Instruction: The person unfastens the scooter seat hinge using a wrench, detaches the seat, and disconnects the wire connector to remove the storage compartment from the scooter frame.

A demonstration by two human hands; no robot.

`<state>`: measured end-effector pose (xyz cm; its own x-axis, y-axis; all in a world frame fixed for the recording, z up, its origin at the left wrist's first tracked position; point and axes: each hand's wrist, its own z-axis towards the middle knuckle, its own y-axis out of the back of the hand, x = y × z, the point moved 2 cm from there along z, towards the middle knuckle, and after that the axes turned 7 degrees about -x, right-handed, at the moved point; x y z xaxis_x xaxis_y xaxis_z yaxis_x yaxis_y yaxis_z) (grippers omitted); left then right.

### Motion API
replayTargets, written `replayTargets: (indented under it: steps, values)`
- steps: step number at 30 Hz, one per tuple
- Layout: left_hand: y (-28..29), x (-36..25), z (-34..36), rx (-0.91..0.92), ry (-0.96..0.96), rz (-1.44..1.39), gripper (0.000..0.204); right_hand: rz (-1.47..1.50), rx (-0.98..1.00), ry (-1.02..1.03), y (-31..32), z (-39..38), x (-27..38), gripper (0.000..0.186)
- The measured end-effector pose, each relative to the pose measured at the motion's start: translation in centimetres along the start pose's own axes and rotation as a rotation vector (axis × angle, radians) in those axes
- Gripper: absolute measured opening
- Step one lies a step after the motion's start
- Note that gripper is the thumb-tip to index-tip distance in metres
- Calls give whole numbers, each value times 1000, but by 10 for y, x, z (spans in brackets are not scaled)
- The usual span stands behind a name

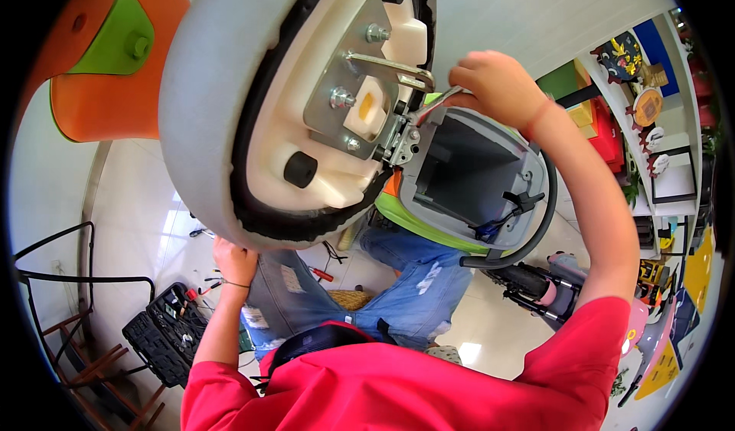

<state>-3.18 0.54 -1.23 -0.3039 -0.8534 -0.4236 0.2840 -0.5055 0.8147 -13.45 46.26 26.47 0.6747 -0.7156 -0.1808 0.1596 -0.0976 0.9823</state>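
Note:
The grey padded seat is tipped up, showing a cream underside with a metal plate, bolts and black rubber stoppers. A metal hinge joins it to the grey and lime-green scooter body, whose dark compartment lies open. My right hand is closed on a red-and-silver wrench beside the hinge. My left hand grips the seat's lower edge, its fingertips partly hidden behind it.
An orange and green plastic piece is at upper left. Below are a black tool case, scattered tools and a black metal frame. Shelves line the right, above a pink two-wheeler. My jeans-clad legs are beneath the seat.

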Motion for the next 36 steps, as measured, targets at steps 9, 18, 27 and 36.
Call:
replayTargets:
  steps: [9,18,27,36]
  values:
    - [13,-30,23,-143,-122,-119,25,691,-417,-1182,-78,-103,124,21]
    - [20,-29,18,-98,-93,-78,21,816,-523,-1324,-115,-77,151,24]
    - [139,-172,139,-198,9,-954,117,537,-422,-1326,-111,-72,155,29]
    - [176,-210,177,-352,-331,-580,113,522,-257,-1130,-95,-75,136,25]
